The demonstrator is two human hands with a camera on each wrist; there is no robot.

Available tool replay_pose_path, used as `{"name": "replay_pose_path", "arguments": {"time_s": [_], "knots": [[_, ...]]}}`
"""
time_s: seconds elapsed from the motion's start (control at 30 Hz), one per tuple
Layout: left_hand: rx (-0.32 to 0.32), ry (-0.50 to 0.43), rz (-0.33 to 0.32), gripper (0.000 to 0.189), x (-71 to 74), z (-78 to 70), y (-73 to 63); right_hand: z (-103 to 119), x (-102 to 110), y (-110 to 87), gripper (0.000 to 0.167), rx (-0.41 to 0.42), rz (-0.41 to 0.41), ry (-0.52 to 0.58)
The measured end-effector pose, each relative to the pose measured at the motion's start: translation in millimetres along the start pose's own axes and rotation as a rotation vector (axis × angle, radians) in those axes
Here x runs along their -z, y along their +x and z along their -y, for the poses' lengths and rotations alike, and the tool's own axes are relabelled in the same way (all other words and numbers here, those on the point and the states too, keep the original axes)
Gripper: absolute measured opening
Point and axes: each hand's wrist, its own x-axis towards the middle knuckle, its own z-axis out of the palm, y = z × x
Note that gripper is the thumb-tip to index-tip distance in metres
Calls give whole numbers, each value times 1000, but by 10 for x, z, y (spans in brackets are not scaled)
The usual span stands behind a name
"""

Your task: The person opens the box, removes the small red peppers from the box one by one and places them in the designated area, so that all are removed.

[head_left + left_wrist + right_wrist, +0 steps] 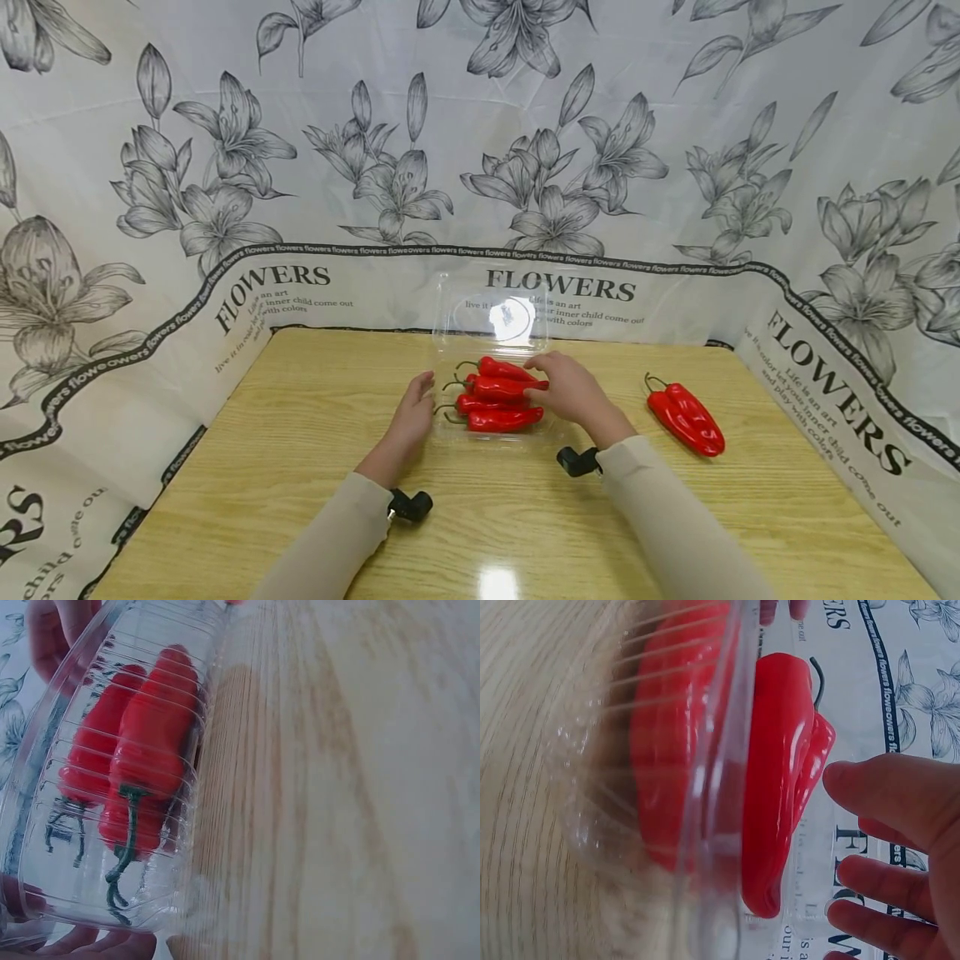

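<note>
Several glossy red peppers [498, 389] with green stems lie stacked in a clear plastic container [491, 440], stems toward the left. Its clear lid [457, 312] stands raised at the back. My left hand [411, 412] rests against the container's left end with fingers fairly straight; its fingers [97, 945] show at the end wall in the left wrist view. Over the peppers' right end reaches my right hand [573, 392]. In the right wrist view its thumb and fingers are spread, close to the topmost red pepper [776, 780], and nothing is between them.
To the right on the wooden table [480, 517] lie more red pepper shapes [686, 419], close together; I cannot tell if they are one or two. A white flower-print cloth [390, 287] hangs around the back and sides. Black wrist cameras [577, 461] sit under both wrists.
</note>
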Motion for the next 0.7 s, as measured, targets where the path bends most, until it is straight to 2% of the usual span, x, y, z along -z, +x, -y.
{"name": "replay_pose_path", "arguments": {"time_s": [0.7], "knots": [[-7,54,5,50,2,4,-11,178,-143,123,44,2,65,70]]}}
